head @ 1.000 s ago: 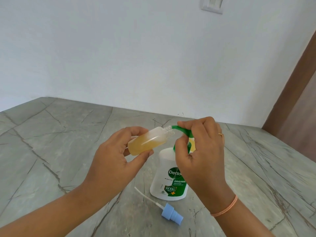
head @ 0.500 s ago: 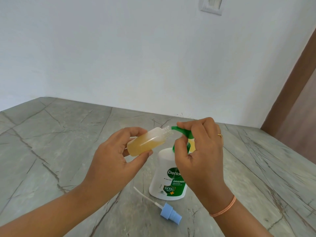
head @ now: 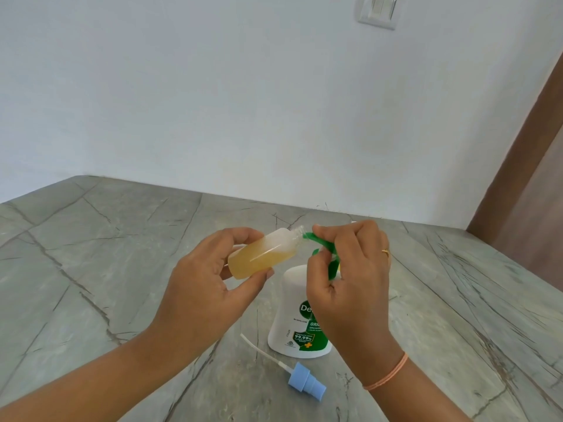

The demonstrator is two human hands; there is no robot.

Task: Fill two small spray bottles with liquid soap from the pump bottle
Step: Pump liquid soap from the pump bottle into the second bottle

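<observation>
My left hand (head: pixel 207 287) holds a small clear spray bottle (head: pixel 264 253), uncapped and tilted almost flat, more than half full of amber soap. Its open neck meets the tip of the green pump spout (head: pixel 316 242). My right hand (head: pixel 347 278) is curled over that green pump head, fingers on top and thumb in front. The white pump bottle (head: pixel 292 318) with a green label stands upright on the table under my right hand. A blue spray cap (head: pixel 306 381) with its white dip tube lies on the table in front of the pump bottle. Only one small bottle shows.
The grey marble-patterned table (head: pixel 106 254) runs back to a white wall. A light switch (head: pixel 378 10) is high on the wall. A brown door frame (head: pixel 530 153) stands at the right edge.
Both hands and the small bottle stay almost in place. The view has shifted very slightly; the bottle's neck remains at the spout.
</observation>
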